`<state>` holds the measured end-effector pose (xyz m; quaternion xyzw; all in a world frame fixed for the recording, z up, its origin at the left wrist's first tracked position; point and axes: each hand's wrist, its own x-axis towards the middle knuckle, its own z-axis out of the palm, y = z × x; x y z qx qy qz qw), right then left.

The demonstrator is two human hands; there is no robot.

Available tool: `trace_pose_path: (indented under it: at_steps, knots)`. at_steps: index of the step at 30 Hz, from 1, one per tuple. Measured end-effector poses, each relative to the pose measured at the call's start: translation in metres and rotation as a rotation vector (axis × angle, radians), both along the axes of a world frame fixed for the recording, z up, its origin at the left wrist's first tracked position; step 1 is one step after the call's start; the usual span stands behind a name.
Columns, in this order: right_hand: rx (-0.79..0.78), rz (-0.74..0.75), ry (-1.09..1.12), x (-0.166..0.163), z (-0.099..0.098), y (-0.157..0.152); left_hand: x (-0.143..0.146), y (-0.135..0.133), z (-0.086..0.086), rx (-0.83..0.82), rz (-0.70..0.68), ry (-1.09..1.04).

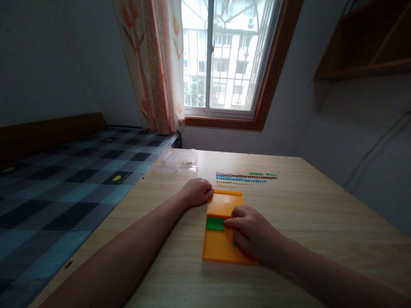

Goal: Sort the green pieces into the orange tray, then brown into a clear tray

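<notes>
An orange flat tray lies on the wooden table in front of me. A green flat piece sits across its middle. My left hand rests curled against the tray's far left corner, holding its edge. My right hand lies on the tray's right side, its fingertips pressed against the right end of the green piece. Beyond the tray, rows of small coloured beads in blue, red, green and yellow are lined up on the table.
Two clear plastic boxes stand at the table's far left edge. A bed with a blue checked cover runs along the left. A window with a curtain is behind; a wooden shelf hangs at upper right.
</notes>
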<state>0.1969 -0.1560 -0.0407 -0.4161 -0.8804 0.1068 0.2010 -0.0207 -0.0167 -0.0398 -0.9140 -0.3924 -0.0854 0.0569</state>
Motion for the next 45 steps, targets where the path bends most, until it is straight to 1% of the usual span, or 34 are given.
trace_pose_path:
  at_steps: [5,9,11,13,17,21,30,45]
  knots:
    - [0.007,0.007,0.019,0.001,-0.001,0.001,0.000,0.000,0.000,0.007,-0.009,-0.010]
    - [0.069,0.017,0.100,0.011,-0.001,0.005,-0.001,0.001,-0.001,0.003,-0.019,-0.015]
    - [0.104,0.063,0.134,0.017,0.003,0.008,-0.001,0.002,-0.001,-0.003,-0.022,-0.014]
    - [0.116,0.148,0.132,0.023,0.008,0.009,-0.001,0.002,-0.001,-0.007,-0.022,-0.013]
    - [0.057,0.306,0.054,0.027,0.019,0.005,-0.002,0.002,-0.001,-0.009,-0.017,-0.010]
    - [0.015,0.366,0.006,0.026,0.019,0.002,-0.001,0.003,-0.001,-0.005,-0.021,-0.018]
    - [-0.004,0.394,-0.063,0.025,0.013,0.001,0.000,0.002,0.000,-0.007,-0.010,0.007]
    - [0.002,0.356,-0.080,0.024,0.009,0.002,-0.001,0.002,-0.001,-0.001,-0.023,0.004]
